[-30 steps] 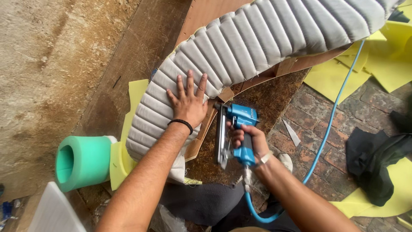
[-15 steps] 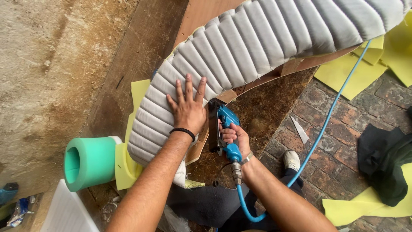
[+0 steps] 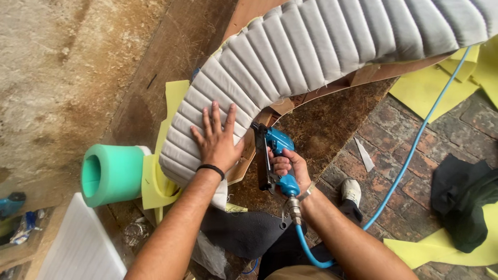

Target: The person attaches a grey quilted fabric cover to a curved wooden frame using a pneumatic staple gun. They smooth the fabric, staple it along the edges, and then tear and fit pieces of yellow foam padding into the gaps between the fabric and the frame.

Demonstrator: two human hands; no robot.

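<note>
Left hand [image 3: 219,146] flat, fingers spread, on grey ribbed padded cushion [image 3: 290,67] at frame centre. Right hand [image 3: 290,168] closed around blue pneumatic staple gun [image 3: 274,161], nose against cushion's lower edge.

soft even daylight, sharp focus, faint shadows

The staple gun [image 3: 275,158] has shifted closer (leftward) to the padded panel [image 3: 290,67].
</note>
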